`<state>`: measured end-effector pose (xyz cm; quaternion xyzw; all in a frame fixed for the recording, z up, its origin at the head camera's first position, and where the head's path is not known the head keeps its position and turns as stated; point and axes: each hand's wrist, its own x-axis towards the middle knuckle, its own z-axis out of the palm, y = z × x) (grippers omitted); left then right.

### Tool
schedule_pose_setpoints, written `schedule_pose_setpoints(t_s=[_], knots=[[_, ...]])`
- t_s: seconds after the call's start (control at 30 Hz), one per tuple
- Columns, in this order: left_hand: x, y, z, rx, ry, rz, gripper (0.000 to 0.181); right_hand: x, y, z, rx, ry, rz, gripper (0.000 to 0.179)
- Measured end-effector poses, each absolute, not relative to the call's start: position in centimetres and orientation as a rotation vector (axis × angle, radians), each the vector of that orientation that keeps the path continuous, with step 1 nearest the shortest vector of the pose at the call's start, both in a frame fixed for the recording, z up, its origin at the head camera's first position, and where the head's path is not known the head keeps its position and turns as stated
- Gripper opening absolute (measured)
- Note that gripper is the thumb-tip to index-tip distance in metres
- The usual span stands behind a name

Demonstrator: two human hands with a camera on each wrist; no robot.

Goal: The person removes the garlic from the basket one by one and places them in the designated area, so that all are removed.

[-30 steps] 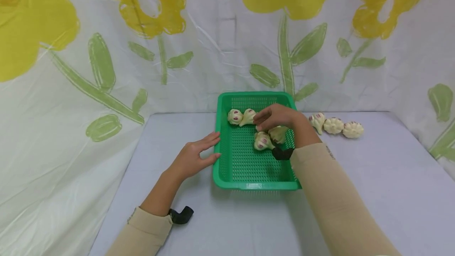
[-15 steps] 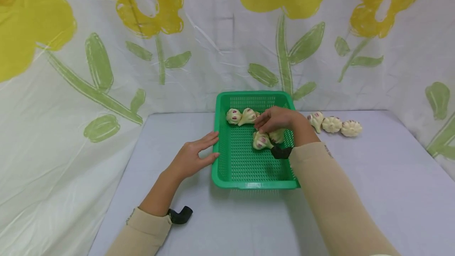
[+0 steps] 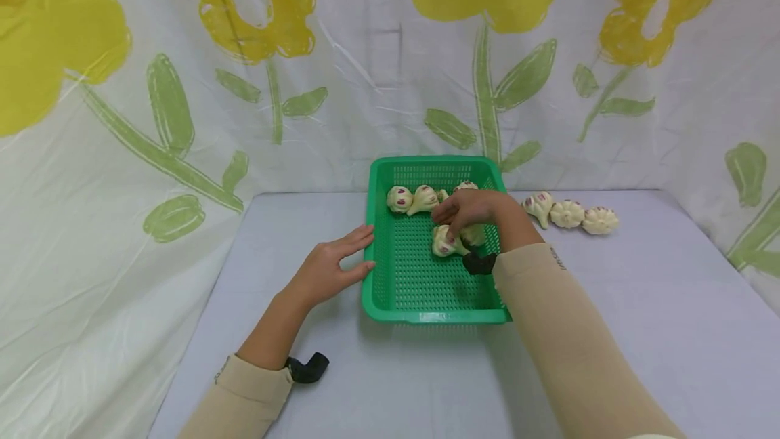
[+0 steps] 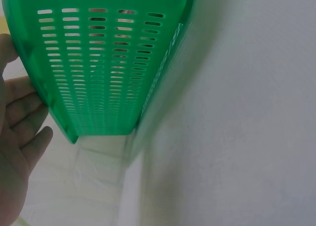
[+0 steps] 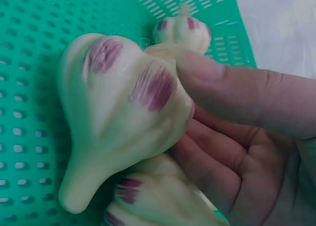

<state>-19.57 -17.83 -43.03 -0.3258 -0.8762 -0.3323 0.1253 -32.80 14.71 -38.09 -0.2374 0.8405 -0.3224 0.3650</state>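
A green plastic basket [image 3: 434, 317] holds several cream garlic bulbs with purple patches. Inside it, my right hand [image 3: 472, 211] pinches one garlic bulb [image 5: 113, 102], thumb on its near side and fingers behind. Its stem points down-left in the right wrist view. Another bulb [image 5: 153, 194] lies close beneath it, partly hidden. At the basket's back sit two bulbs side by side, the left bulb [image 3: 399, 199] and the right bulb [image 3: 423, 200]. A further bulb [image 3: 466, 185] peeks out behind my right hand. My left hand [image 3: 329, 266] touches the basket's left rim with extended fingers.
On the white table [image 3: 609, 303], right of the basket, a row of three garlic bulbs [image 3: 567, 213] lies near the back edge. A flower-printed curtain [image 3: 365, 87] hangs behind the table.
My right hand has shifted slightly toward the front, and its thumb has come onto the front bulb. A bulb behind that hand has come into view. My left hand stays at the rim.
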Motion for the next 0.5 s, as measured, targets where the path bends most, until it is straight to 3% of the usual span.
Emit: schedule_pose_setpoints(t_s=[0.5], knots=[[-19.46, -17.81, -42.82, -0.932, -2.579, -0.973, 0.052, -32.52, 13.87, -37.86, -0.689, 2.2, -0.626, 0.071]])
